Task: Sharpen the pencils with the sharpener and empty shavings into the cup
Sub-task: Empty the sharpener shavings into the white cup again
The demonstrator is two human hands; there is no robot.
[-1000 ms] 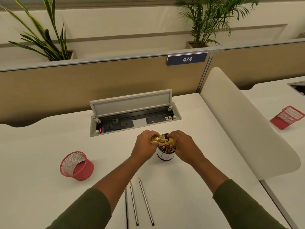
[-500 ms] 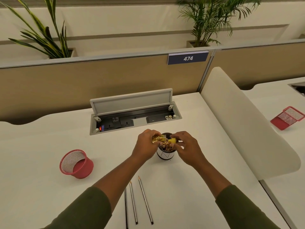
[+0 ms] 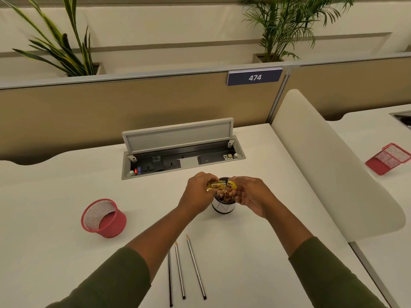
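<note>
1. Head view: the left hand (image 3: pixel 196 193) curls its fingers around a clear yellow plastic shavings case (image 3: pixel 216 186), tipped on its side directly above the small white paper cup (image 3: pixel 223 207), apparently so the contents fall straight in.
2. Opposite, the right hand (image 3: pixel 251 195) pinches a small yellow sharpener piece (image 3: pixel 232 185) between thumb and fingertips, held just beside the case over the same rim; the two parts look separated for emptying.
3. Brown curled wood shavings (image 3: pixel 225 196) fill the cup to its brim, so spillage seems a risk.
4. Three slim dark-barrelled pencils (image 3: pixel 180 271) lie side by side on the white desk (image 3: pixel 55 252) nearer the person, points toward the cup, apparently already sharpened.
5. A red mesh metal pot (image 3: pixel 103 217) leans well to the left.
</note>
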